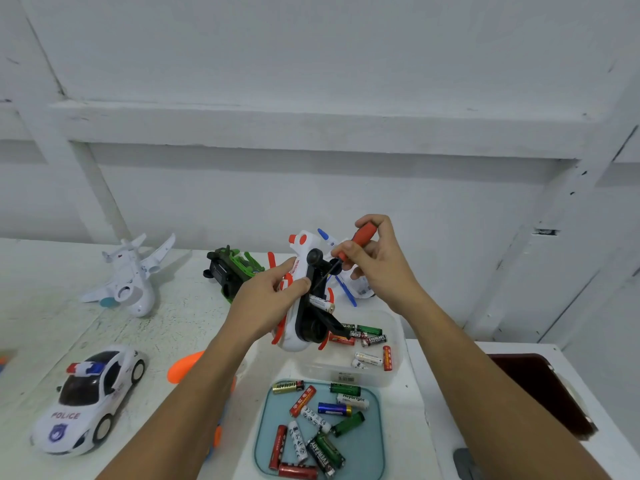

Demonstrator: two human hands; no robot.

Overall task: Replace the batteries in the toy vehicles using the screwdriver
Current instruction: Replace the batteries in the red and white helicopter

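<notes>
My left hand [266,299] grips a white and red toy vehicle [300,329] turned underside up above the table. Its black battery cover hangs open near the bottom, and one white battery [321,304] shows in the compartment. My right hand [375,261] holds a red-handled screwdriver [356,241], whose dark shaft points down-left into the toy's black underside. A teal tray [372,448] in front holds several loose batteries. A clear plastic tub [394,327] behind it holds several more.
A white toy plane [133,275] lies at the back left and a police car [91,398] at the front left. A green and black toy [232,271] and a white and blue toy [360,289] sit behind my hands. An orange toy [181,370] lies under my left forearm. A dark red object [540,393] is at the right.
</notes>
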